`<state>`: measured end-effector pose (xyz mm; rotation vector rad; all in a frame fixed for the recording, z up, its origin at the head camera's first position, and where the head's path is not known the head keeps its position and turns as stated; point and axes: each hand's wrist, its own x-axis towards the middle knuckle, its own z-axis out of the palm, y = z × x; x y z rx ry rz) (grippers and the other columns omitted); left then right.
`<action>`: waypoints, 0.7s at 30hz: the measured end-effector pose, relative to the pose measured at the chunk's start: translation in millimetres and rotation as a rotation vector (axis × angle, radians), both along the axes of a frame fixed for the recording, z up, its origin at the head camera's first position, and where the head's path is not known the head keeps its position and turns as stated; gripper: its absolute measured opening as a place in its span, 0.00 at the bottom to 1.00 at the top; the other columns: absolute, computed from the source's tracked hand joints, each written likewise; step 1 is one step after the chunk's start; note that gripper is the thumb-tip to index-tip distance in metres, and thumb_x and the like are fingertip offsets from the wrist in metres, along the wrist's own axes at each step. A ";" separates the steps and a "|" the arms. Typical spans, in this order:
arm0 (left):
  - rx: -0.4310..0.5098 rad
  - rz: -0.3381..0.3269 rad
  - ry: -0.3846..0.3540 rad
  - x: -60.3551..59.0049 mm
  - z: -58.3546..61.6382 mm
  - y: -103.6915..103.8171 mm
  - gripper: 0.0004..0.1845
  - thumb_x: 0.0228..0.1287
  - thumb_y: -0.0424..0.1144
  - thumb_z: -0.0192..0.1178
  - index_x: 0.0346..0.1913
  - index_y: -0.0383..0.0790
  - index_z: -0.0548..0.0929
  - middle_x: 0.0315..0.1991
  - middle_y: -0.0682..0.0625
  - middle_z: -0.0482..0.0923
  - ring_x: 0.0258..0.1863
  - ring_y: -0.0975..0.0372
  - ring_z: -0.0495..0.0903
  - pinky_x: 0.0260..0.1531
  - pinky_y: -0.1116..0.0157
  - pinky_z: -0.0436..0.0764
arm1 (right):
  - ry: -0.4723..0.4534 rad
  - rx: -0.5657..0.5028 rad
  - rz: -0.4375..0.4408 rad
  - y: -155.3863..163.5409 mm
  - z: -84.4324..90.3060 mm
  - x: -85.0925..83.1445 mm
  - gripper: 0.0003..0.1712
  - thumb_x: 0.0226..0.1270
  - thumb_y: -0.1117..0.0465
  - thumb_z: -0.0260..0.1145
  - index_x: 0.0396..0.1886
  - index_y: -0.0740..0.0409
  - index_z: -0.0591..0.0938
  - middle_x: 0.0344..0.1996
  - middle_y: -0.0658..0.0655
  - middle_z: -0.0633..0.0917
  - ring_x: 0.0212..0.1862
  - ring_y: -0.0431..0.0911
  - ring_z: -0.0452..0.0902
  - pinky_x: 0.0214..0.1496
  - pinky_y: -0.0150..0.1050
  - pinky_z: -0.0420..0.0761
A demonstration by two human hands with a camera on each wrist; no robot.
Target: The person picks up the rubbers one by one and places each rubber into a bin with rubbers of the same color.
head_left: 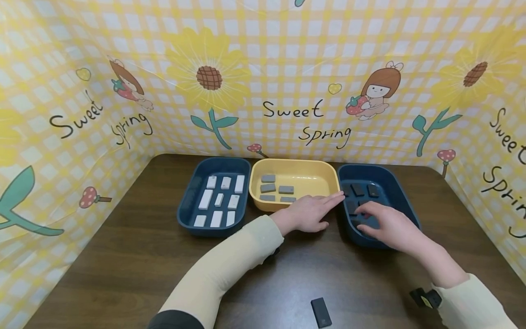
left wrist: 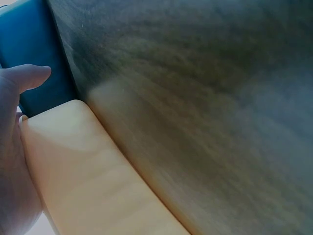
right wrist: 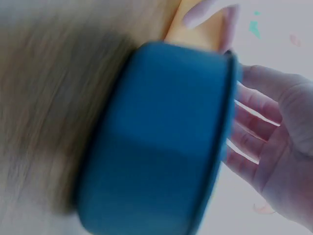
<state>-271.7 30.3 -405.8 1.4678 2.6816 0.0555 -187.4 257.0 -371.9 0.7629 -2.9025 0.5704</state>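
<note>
My left hand (head_left: 310,214) reaches across the front of the yellow tub (head_left: 324,168), fingers straight, their tips at the rim of the right-hand blue tub (head_left: 394,183). Its thumb shows against blue plastic in the left wrist view. My right hand (head_left: 394,226) dips into that blue tub, thumb and forefinger apart beside the dark blocks (head_left: 356,190) on its floor. In the right wrist view the tub wall (right wrist: 156,122) hides its fingertips; the visible fingers are spread. No block shows in either hand.
Another blue tub (head_left: 185,210) at the left contains several white blocks (head_left: 216,218) in rows. Several grey blocks (head_left: 286,189) lie in the yellow tub. One black block (head_left: 321,312) lies on the brown table (head_left: 123,265) near its front. A patterned cloth (head_left: 263,82) hangs behind and at both sides.
</note>
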 end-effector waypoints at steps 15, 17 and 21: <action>0.004 -0.006 0.033 1.4 -0.3 0.4 0.44 0.69 0.47 0.57 0.78 0.44 0.44 0.78 0.54 0.42 0.58 0.62 0.73 0.47 0.66 0.75 | 0.108 0.044 0.266 -34.2 -1.9 56.8 0.18 0.55 0.56 0.75 0.45 0.51 0.83 0.44 0.44 0.82 0.43 0.38 0.80 0.43 0.41 0.81; 0.000 -0.006 0.043 1.8 0.2 0.2 0.44 0.69 0.47 0.57 0.78 0.44 0.44 0.78 0.54 0.42 0.56 0.62 0.74 0.45 0.66 0.75 | 0.039 0.069 0.286 -39.1 -4.4 63.6 0.19 0.57 0.53 0.74 0.47 0.52 0.83 0.45 0.45 0.82 0.44 0.39 0.80 0.44 0.42 0.81; -0.002 -0.010 0.049 1.8 0.7 0.2 0.43 0.69 0.48 0.57 0.78 0.44 0.44 0.78 0.53 0.42 0.57 0.62 0.74 0.45 0.66 0.76 | -0.117 0.097 0.336 -49.8 -11.3 74.1 0.24 0.60 0.45 0.71 0.53 0.51 0.82 0.49 0.46 0.81 0.46 0.39 0.78 0.46 0.42 0.81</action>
